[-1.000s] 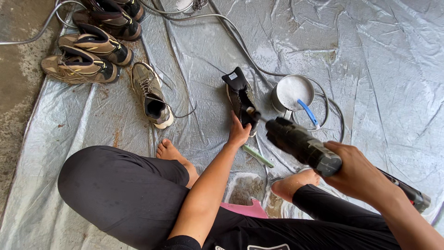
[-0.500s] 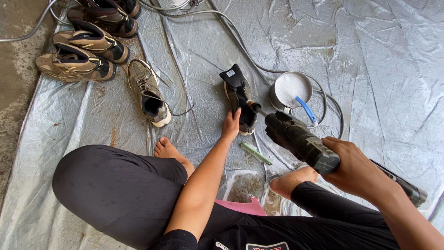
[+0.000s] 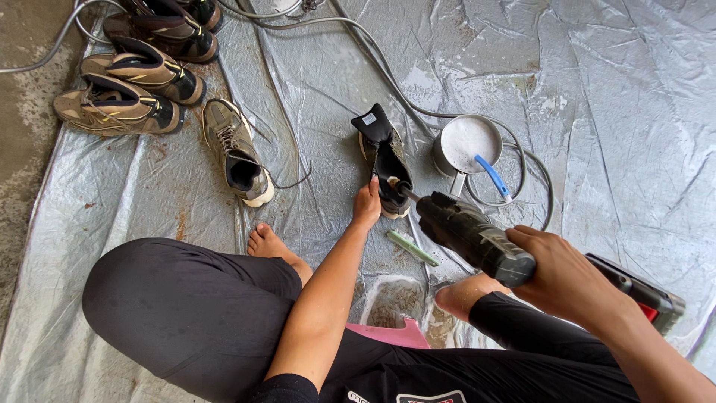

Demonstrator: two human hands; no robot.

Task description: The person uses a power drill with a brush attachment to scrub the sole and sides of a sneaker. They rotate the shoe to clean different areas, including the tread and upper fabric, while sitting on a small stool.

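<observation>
A grey plastic tarp (image 3: 611, 97) covers the floor under everything, wet and creased. The person sits on it cross-legged in black trousers, bare feet showing. Far off to the upper left of the fingers lies a cluster of brown hiking shoes (image 3: 123, 104), with one more grey shoe (image 3: 237, 153) lying alone nearer in. A hose (image 3: 373, 52) runs down from the top edge and loops around a small metal pan (image 3: 466, 142), which has a blue toothbrush (image 3: 494, 177) resting across its rim, just beyond the right fingers.

The right hand (image 3: 570, 280) is wrapped tight around the grip of a dark cordless power tool (image 3: 477, 239), whose tip points into the black shoe (image 3: 384, 160). That shoe stands directly ahead of the left hand (image 3: 367, 205), whose fingers are closed on its heel, steadying it against the tarp. A green brush handle (image 3: 412, 248) lies just below the tool, between both hands.
</observation>
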